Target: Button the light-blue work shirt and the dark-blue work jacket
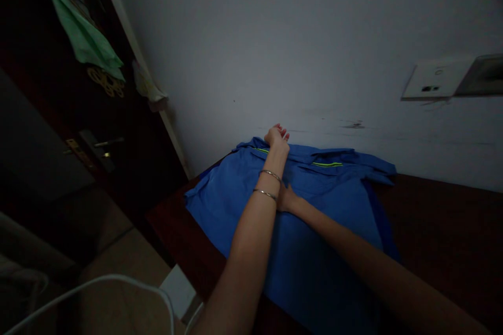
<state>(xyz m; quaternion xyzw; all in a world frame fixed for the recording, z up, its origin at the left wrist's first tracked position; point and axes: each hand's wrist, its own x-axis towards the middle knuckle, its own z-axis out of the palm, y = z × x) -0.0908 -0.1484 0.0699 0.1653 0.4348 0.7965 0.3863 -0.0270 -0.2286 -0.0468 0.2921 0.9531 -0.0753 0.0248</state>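
Note:
A blue shirt [330,204] with thin yellow-green trim lies spread on a dark reddish-brown tabletop [444,220]. My left hand [277,137] is at the shirt's far edge, close to the wall. Its fingers are loosely curled and apart, with nothing visible in them. Two thin metal bangles [268,183] circle that forearm, which crosses above the shirt. Beneath the crossing, my right hand [287,199] rests on the middle of the shirt. Its thumb side shows, while the left forearm hides most of its fingers.
Behind the table rises a pale wall [251,52] with a socket plate [436,79] at right. On the left is a dark door [129,152] with a handle and a hanging green cloth [84,36]. A white cable [118,277] loops beside a white box [178,290] at lower left.

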